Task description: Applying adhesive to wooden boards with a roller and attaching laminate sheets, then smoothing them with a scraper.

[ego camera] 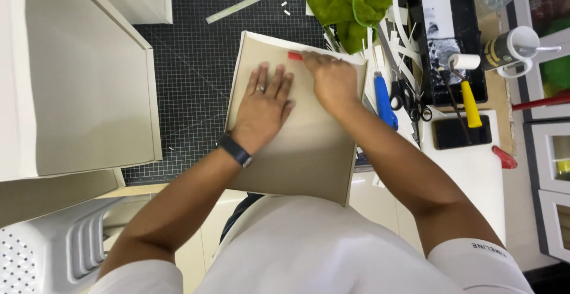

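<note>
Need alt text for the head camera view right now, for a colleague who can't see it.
Seen from above, a person's left hand lies flat on a beige cardboard board while the right hand presses a small red tool along its top edge. The board lies on a black grid cutting mat, with a blue utility knife, scissors and a green cloth to the right.

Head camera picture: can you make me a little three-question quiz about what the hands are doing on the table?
1. True or false: the left hand lies flat on the beige board.
2. What colour is the small tool that the right hand presses near the board's far edge?
A) red B) purple C) black
3. What crumpled thing lies beyond the board, at the far side of the cutting mat?

Key:
1. True. The palm is down and the fingers are spread.
2. A, red.
3. A green cloth.
</note>
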